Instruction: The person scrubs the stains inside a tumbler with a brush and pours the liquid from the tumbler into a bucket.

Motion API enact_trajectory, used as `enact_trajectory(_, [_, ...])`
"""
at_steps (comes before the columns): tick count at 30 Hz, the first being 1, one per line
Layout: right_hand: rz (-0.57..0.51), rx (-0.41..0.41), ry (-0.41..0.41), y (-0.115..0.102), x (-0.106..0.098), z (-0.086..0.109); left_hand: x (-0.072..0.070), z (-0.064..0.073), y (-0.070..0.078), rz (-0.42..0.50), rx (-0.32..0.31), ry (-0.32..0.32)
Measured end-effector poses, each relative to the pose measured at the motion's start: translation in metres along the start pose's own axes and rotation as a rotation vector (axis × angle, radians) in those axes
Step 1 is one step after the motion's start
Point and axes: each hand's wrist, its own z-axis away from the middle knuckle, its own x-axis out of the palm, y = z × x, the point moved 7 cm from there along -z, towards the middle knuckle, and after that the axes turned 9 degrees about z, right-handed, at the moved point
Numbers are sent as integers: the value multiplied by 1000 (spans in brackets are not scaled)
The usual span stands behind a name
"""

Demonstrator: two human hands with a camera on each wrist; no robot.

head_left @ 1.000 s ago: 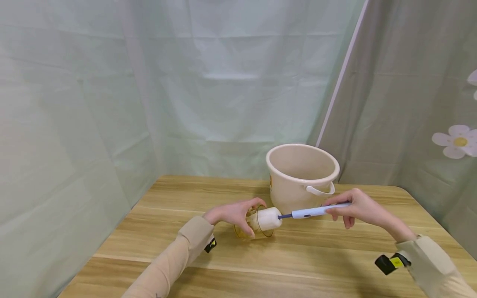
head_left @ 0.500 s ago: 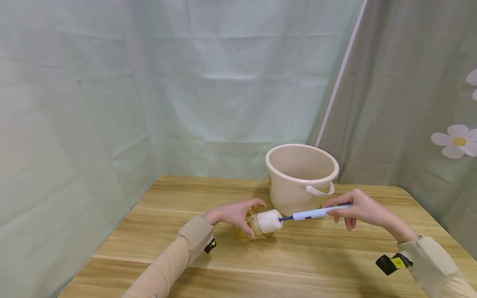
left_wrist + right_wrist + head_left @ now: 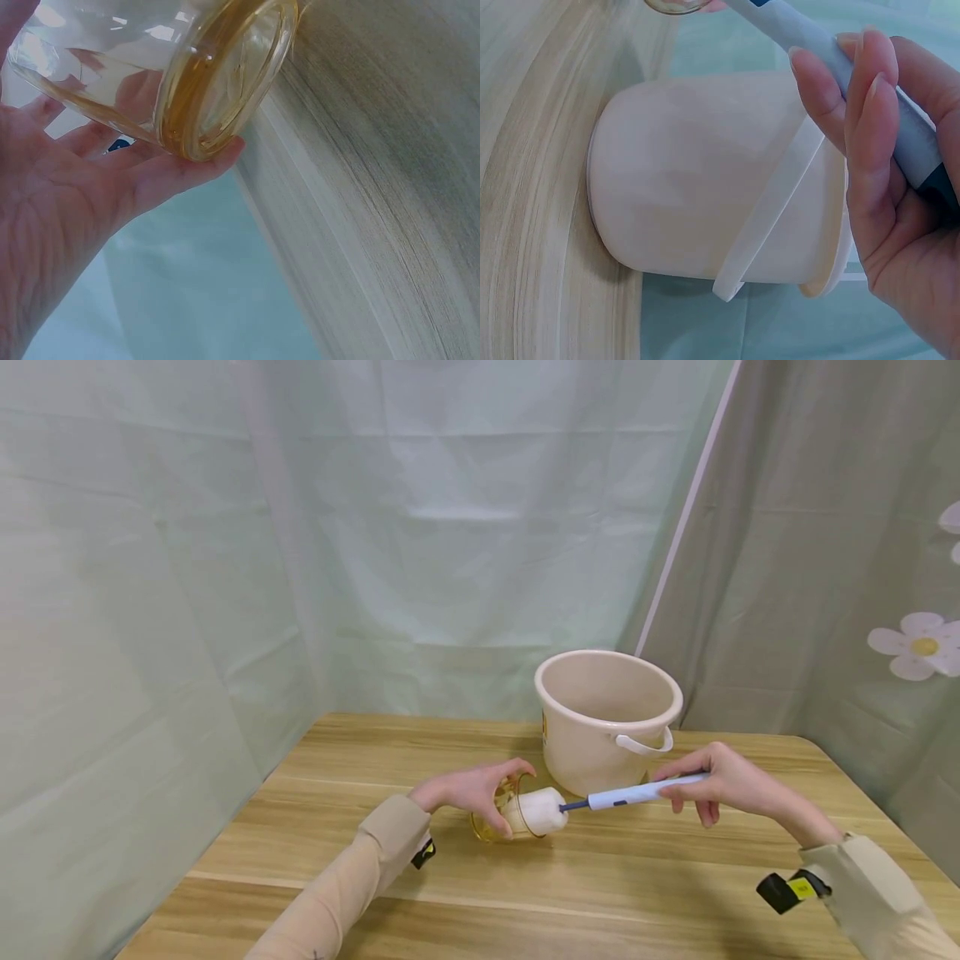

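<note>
Head view: our L hand (image 3: 472, 789) curls round an amber glass cup (image 3: 508, 800) lying tilted, mouth toward the tabletop's (image 3: 600, 902) right edge; our R hand (image 3: 723, 785) pinches the handle of a sponge brush (image 3: 626, 795) whose white sponge head (image 3: 543, 811) sits partway in the mouth. The cup is well in from the left edge, w/ a bucket (image 3: 585, 747) near the far edge, just beyond the brush. Pushing too hard cld skid the cup leftward; jerking back cld pop the sponge head out & bump the bucket, b/c they're so close. Left wrist view: our fingers cup smooth glass, one fingertip at the thick base; can't tell if it touches the tabletop. Slick glass + twisting cld spin it out of our grip, poss. chipping it. Right wrist view: the pinch is light & well back on the handle, so w/ that leverage a sideways shove cld swivel the brush in our fingers, knuckles nudging the bucket.
</note>
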Motion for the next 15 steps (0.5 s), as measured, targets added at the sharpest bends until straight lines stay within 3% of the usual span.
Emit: enact_trajectory(15, [-22, -29, 2, -3, 0, 0, 0, 1, 2, -12, -2, -2])
